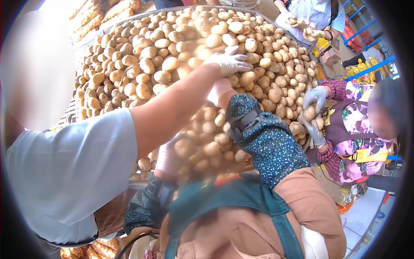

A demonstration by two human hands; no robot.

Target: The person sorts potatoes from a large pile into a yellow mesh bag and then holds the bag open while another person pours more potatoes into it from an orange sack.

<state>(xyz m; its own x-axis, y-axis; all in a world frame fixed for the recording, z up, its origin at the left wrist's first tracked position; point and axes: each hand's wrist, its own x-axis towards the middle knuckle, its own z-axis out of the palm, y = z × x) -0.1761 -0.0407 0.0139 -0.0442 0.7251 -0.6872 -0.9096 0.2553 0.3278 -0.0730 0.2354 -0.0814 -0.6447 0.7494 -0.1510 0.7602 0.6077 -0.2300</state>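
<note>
A large heap of potatoes (170, 64) fills the table in front of me. My right hand (219, 90), in a white glove, reaches into the heap; a co-worker's forearm crosses over it and hides its fingers. My left hand (166, 157), also in a white glove, is low at the near edge beside some potatoes (211, 149). A blurred patch of the picture covers its fingers, so I cannot make out what it holds. The co-worker's gloved hand (233, 62) lies spread on the potatoes just beyond my right hand.
At the right, a person in a flowered top holds potatoes in gloved hands (315, 114). Another person's gloved hands (304, 30) hold potatoes at the far side. Filled sacks (88, 19) stand at the back left, and filled yellow bags (364, 71) at the right.
</note>
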